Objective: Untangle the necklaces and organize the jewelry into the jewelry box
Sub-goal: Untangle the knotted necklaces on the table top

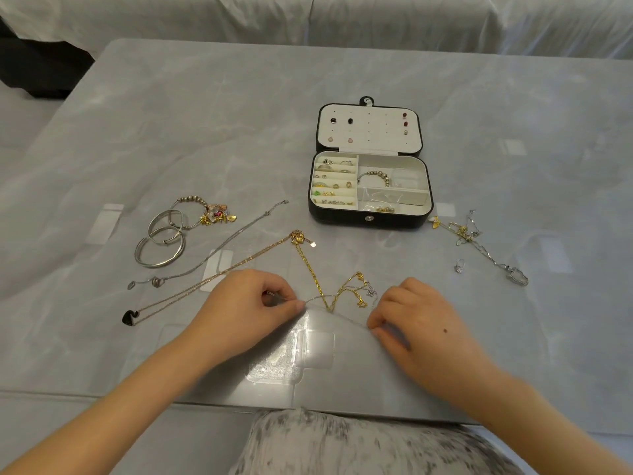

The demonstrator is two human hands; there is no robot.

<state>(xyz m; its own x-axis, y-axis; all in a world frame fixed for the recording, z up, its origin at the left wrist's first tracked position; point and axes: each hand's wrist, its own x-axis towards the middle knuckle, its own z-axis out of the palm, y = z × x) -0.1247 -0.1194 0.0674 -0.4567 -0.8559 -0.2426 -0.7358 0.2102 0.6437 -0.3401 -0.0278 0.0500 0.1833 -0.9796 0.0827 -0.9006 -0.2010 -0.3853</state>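
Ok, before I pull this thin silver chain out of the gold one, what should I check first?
1. Left hand pinches the thin silver chain: ok.
2. Right hand pinches the same chain farther along: ok.
3. Silver chain free of the gold chain: not ok, they cross between the hands.
4. Rose chain clear of the pull: not ok, it runs beside the left hand up to the gold knot.
5. Jewelry box open: ok.
6. Room in its large compartments: cannot tell; a beaded bracelet and clear bags lie there.
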